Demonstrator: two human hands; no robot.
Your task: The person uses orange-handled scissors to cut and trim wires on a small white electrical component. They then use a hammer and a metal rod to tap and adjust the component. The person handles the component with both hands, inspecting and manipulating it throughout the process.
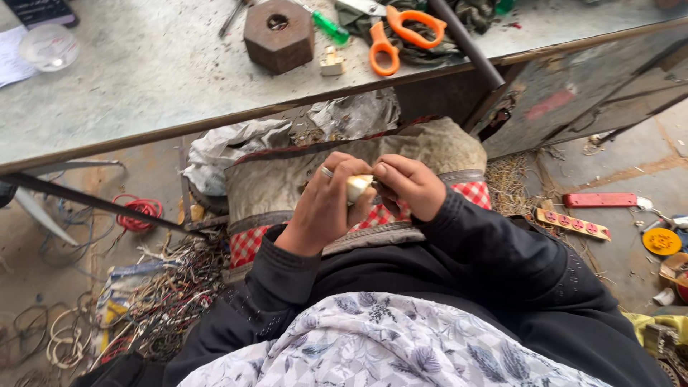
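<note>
Both forearms, in dark sleeves, came up from the lap and met over a cushion (pixel 430 147) with a red-checked band, the wrists bent inward so the two hands faced each other. The left hand (pixel 324 204) was curled, a ring on one finger, its fingers wrapped tight around a small pale, rounded object (pixel 357 187) (I could not make out what it was, most of it being hidden in the grip). The right hand (pixel 410 185) pressed in from the other side, thumb and fingertips pinched on the end of the same piece, so the object sat clamped between the two sets of fingers, right at their tips. Beyond the knuckles ran the edge of a worn grey workbench (pixel 158 72), and on it, farther out from the fingers, stood a rusty hexagonal metal block (pixel 278 36) with a hole in it, orange-handled scissors (pixel 398 32) just beside that, and a green-handled screwdriver (pixel 330 27) between the two. Out past the left hand's little-finger side a tangle of stripped wires (pixel 172 287) lay on the floor with a red coil (pixel 140 211) near it. Off past the right wrist lay a red bar (pixel 599 200) and a yellow strip with pink dots (pixel 573 223). A crumpled grey sack (pixel 236 143) sat behind the cushion, under the bench edge.
</note>
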